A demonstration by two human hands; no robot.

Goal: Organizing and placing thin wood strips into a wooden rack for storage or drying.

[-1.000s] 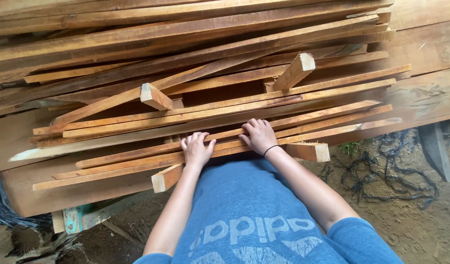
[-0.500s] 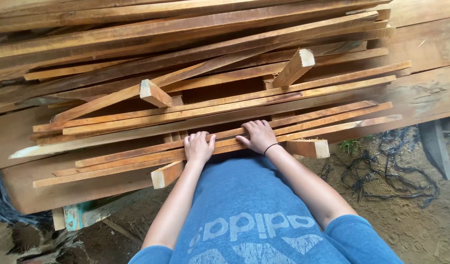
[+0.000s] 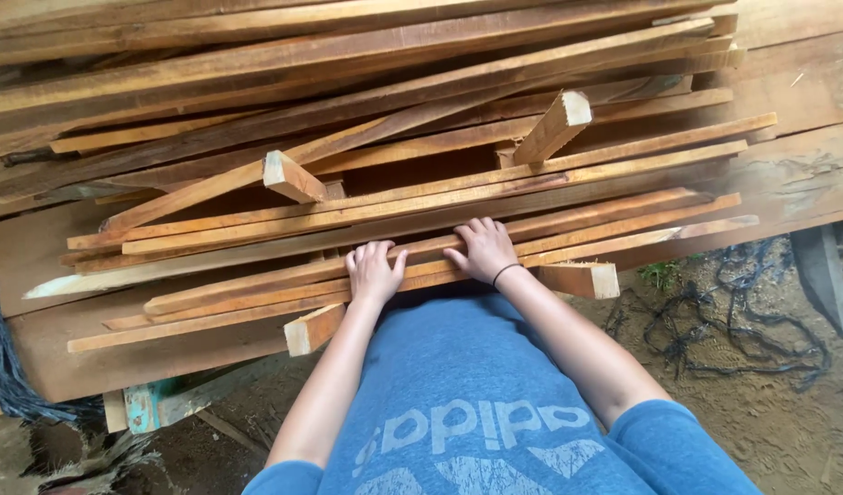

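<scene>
Both hands are lying flat, fingers spread, no grip closing: the left hand (image 3: 373, 272) and right hand (image 3: 482, 249) are pressing on the near wooden slats (image 3: 256, 291) of a loose pile (image 3: 366, 101), which is resting across the tabletop (image 3: 788, 82), with dirt ground (image 3: 760, 403) lying at the right.

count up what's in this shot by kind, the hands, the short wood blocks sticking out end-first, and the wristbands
Hands: 2, left hand and right hand, both flat on the long slats
Short wood blocks showing a cut end: 4
Wristbands: 1, black, right wrist
Total: 7
</scene>
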